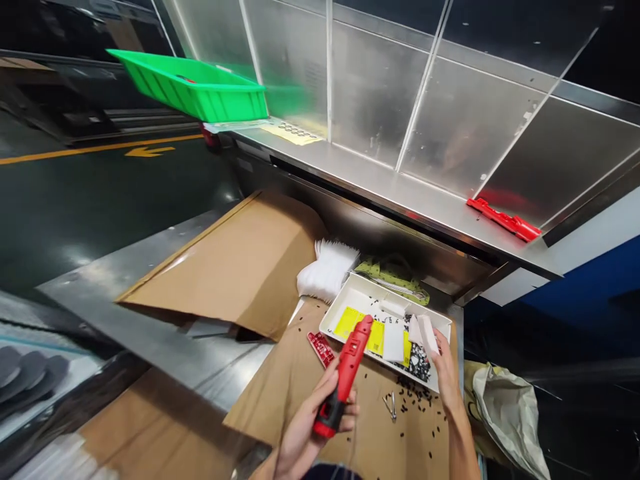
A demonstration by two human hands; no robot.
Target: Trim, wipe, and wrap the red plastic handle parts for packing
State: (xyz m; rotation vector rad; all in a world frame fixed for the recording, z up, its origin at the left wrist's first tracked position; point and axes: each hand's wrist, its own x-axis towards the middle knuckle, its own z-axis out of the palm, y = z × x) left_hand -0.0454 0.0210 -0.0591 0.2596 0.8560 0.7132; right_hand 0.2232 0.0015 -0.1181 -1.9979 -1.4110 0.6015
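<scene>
My left hand (pixel 320 407) is wrapped round a red plastic tool housing (pixel 352 357) with a black and red lower end, held tilted above the cardboard. Over the right end of a white tray (pixel 334 319), my right hand (pixel 447 360) grips a pale, block-like piece (pixel 427 333) whose kind I cannot make out. In the tray lie yellow label sheets (pixel 350 320), a white card (pixel 394 341) and a heap of small black parts (pixel 419 363). A red moulded piece (pixel 321 348) rests beside the tray, partly behind my left hand.
Tweezers (pixel 392 405) and scattered black bits lie on the cardboard sheet (pixel 270 400). Left of the tray are a white foam stack (pixel 330 267) and a large cardboard piece (pixel 235 260). The metal shelf (pixel 400 193) behind bears another red housing (pixel 505 220) and a green bin (pixel 200 93).
</scene>
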